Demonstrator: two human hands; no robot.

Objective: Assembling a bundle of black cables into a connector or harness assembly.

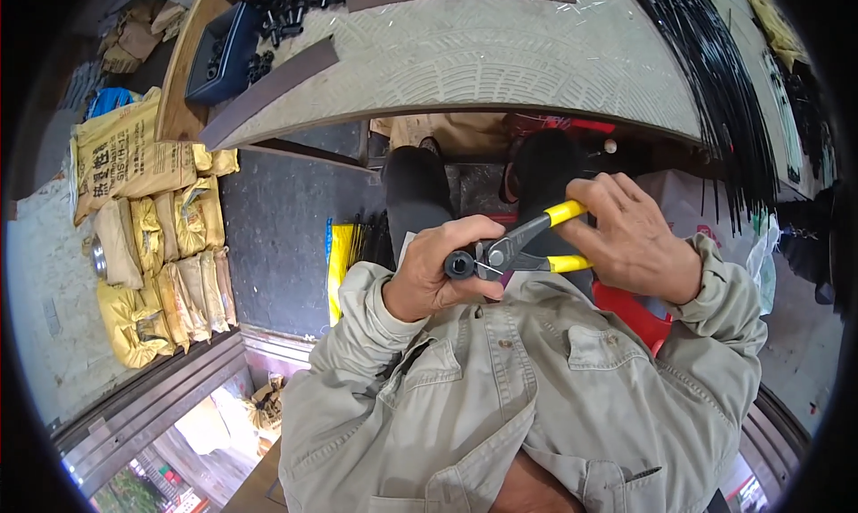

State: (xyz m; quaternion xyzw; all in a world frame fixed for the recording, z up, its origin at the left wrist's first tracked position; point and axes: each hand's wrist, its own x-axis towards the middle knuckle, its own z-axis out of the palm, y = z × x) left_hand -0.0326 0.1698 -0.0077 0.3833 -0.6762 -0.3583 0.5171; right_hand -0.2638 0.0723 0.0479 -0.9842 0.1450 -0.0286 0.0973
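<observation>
While the left hand [424, 267] pinches a black tubular piece [460, 264] between thumb and curled fingers in the head view, the right hand [630, 240] has its fingers wrapped on the yellow-handled pliers [499, 256], the 2 handles spread apart. The pliers' head is right up by the tube, but can't tell if the jaws actually bite it. Both things are held up over the lap, just off the near edge of the tabletop [536, 62]. Up there, 2 dark strips sit at the far edge and near-left corner (1 each), a blue bin [223, 53] is by the left edge with loose black parts [281, 12] beside it, and a bundle of thin black rods [715, 75] droops past the near-right corner.
</observation>
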